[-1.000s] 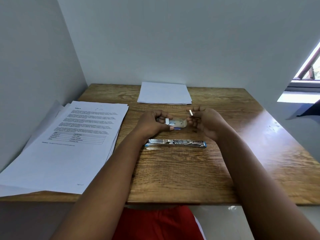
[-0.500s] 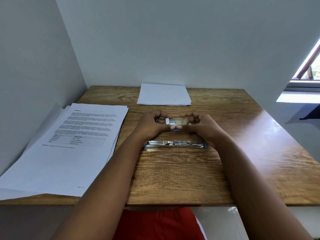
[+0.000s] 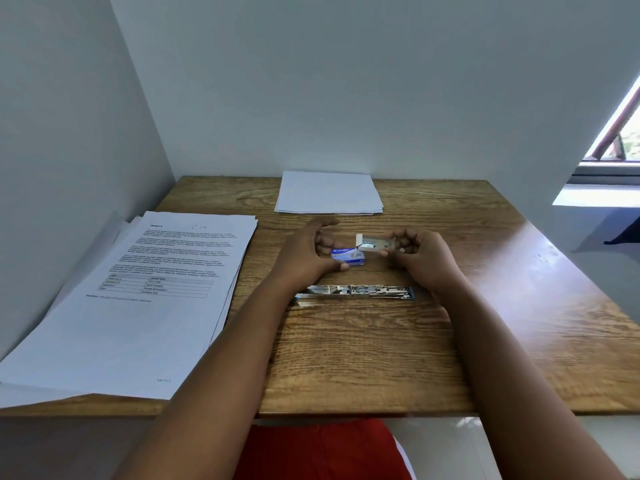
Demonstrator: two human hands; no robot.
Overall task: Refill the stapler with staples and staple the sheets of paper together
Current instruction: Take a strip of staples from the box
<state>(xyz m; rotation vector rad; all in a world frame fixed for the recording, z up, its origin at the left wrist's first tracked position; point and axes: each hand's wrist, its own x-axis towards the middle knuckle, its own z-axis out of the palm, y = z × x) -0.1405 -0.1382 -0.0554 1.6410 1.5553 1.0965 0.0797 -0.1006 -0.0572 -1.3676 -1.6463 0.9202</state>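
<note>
Wooden desk (image 3: 381,358) set in a corner of white walls, seen from above by the seated person. Left hand (image 3: 304,254): thumb and curled fingers pinch the blue outer sleeve of a staple box (image 3: 348,257), held just above the desk near its middle. Right hand (image 3: 420,252): fingers curled round the right end of the inner tray (image 3: 375,243), a pale card drawer with a raised white flap at its left end; a strip of metal staples shows inside, though too small to count. Tray and sleeve lie side by side, the tray slightly farther and to the right, their near ends touching or almost so; which cannot be told. Stapler (image 3: 356,292): metal with blue ends, lying opened out flat and lengthwise, left to right, on the desk just near of both hands and untouched by them. Printed sheets of paper (image 3: 149,306): a loose fanned stack along the left desk edge, the top page bearing text and a small table, its near corner overhanging the desk. Blank sheets (image 3: 329,194): a smaller stack at the far edge, against the wall. Red clothing (image 3: 318,452) shows below the near edge. A window (image 3: 620,133) lies at far right.
</note>
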